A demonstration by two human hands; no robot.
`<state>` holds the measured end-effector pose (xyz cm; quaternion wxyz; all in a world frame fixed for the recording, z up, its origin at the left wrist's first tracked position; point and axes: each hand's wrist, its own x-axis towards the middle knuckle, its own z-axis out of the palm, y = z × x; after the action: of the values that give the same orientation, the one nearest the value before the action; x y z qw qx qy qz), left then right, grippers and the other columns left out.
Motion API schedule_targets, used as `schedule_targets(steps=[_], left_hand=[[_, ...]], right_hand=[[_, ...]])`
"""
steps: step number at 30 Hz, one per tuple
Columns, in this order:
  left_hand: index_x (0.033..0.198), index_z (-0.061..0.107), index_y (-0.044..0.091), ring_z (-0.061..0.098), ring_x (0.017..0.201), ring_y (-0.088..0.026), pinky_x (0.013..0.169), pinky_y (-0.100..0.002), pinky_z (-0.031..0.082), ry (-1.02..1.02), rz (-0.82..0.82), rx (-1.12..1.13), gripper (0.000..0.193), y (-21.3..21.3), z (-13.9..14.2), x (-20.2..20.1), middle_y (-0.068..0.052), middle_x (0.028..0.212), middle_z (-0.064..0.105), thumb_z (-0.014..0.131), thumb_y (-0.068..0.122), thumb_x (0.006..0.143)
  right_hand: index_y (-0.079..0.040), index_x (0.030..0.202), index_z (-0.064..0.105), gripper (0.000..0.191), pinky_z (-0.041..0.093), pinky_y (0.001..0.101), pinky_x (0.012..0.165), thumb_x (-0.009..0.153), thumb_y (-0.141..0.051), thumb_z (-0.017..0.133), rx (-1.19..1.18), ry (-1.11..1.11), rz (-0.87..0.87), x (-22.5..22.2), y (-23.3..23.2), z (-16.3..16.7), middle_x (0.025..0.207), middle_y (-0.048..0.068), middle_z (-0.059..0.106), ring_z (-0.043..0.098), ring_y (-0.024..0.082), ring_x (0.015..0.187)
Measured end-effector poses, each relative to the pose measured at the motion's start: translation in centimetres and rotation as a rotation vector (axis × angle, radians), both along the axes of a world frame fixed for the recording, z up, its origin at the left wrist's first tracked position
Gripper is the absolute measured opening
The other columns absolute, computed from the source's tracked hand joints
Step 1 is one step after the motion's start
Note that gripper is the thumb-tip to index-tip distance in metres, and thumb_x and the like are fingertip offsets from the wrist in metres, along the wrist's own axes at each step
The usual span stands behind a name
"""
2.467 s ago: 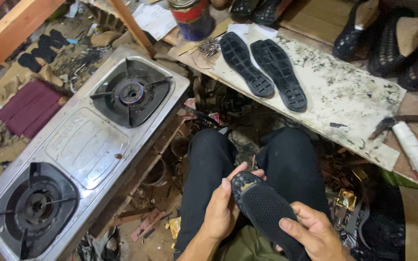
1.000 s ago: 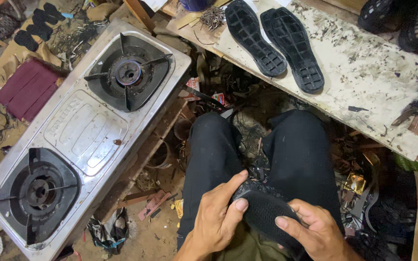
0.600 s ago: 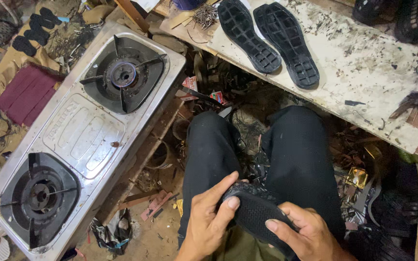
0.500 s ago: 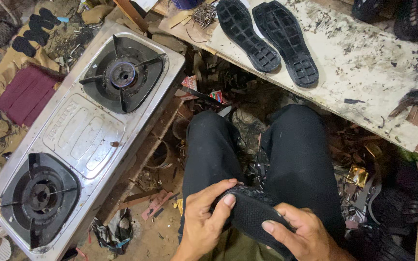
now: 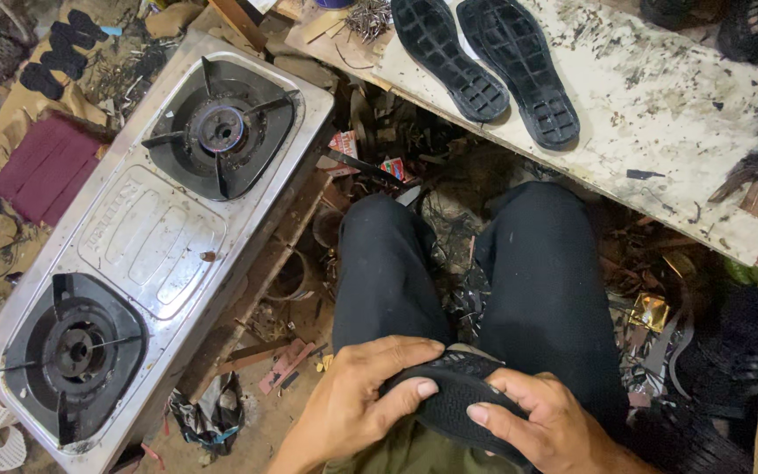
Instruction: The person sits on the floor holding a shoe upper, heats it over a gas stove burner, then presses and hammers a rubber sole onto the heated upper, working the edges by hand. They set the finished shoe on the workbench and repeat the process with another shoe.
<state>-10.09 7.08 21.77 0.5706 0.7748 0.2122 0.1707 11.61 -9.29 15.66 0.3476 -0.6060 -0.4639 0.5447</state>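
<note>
Our view has tipped forward and the black shoe piece (image 5: 454, 405) now sits lower in our lap, both hands closed on it: the left hand (image 5: 357, 404) wraps its near end, the right hand (image 5: 546, 426) presses its far side. Beyond our knees, two black soles (image 5: 484, 61) lie on the stained tabletop (image 5: 660, 114). A two-burner gas stove (image 5: 151, 237) crowds our left, scraps littering the floor between.

A black shoe (image 5: 460, 405) with a textured mesh-like surface (only partly visible) lies across the person's lap, low in view, gripped from both sides.
</note>
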Motion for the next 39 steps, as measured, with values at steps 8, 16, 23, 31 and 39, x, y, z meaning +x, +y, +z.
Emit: schedule_targets(steps=[8,16,23,31,39], left_hand=[[0.105,0.074,-0.001,0.08,0.101,-0.029,0.086,-0.035,0.062,-0.004,0.108,-0.056,0.019,-1.2,-2.6,-1.4,-0.016,0.111,0.08,0.073,0.01,0.09],[0.105,0.074,-0.004,0.077,0.107,-0.027,0.093,-0.035,0.058,0.052,0.194,-0.275,0.02,-1.6,-5.5,-3.3,-0.017,0.115,0.079,0.071,0.007,0.089],[0.101,0.076,-0.003,0.078,0.105,-0.025,0.092,-0.034,0.058,0.121,0.232,-0.311,0.018,-2.2,-7.5,-3.7,-0.016,0.113,0.081,0.074,0.007,0.086],[0.106,0.074,-0.004,0.072,0.109,-0.024,0.094,-0.033,0.055,0.166,0.165,-0.456,0.025,-1.4,-8.5,-2.8,-0.016,0.118,0.077,0.077,0.011,0.086],[0.107,0.073,-0.004,0.076,0.109,-0.025,0.094,-0.034,0.056,0.223,0.049,-0.314,0.027,-0.8,-7.4,-1.1,-0.015,0.117,0.078,0.076,0.015,0.087]], right_hand=[[-0.003,0.087,0.071,0.023,0.055,0.0339,0.055,0.088,-0.026,0.072,-0.129,0.029,0.036,-0.8,0.6,0.5,0.061,0.009,0.072,0.072,0.017,0.056],[-0.005,0.085,0.072,0.026,0.047,0.036,0.051,0.088,-0.031,0.07,-0.236,-0.137,0.106,-0.4,1.4,0.4,0.053,0.009,0.064,0.059,0.017,0.046],[-0.007,0.09,0.074,0.027,0.052,0.0341,0.056,0.085,-0.033,0.073,-0.291,-0.189,0.192,0.4,2.0,0.6,0.059,0.01,0.069,0.065,0.017,0.052],[-0.01,0.095,0.077,0.03,0.059,0.0334,0.063,0.08,-0.035,0.077,-0.365,-0.24,0.092,2.1,0.2,-0.1,0.074,0.006,0.083,0.079,0.017,0.062],[-0.01,0.092,0.078,0.027,0.06,0.0326,0.06,0.079,-0.034,0.075,-0.199,-0.312,0.002,1.4,-0.2,-1.5,0.074,0.006,0.081,0.081,0.018,0.062]])
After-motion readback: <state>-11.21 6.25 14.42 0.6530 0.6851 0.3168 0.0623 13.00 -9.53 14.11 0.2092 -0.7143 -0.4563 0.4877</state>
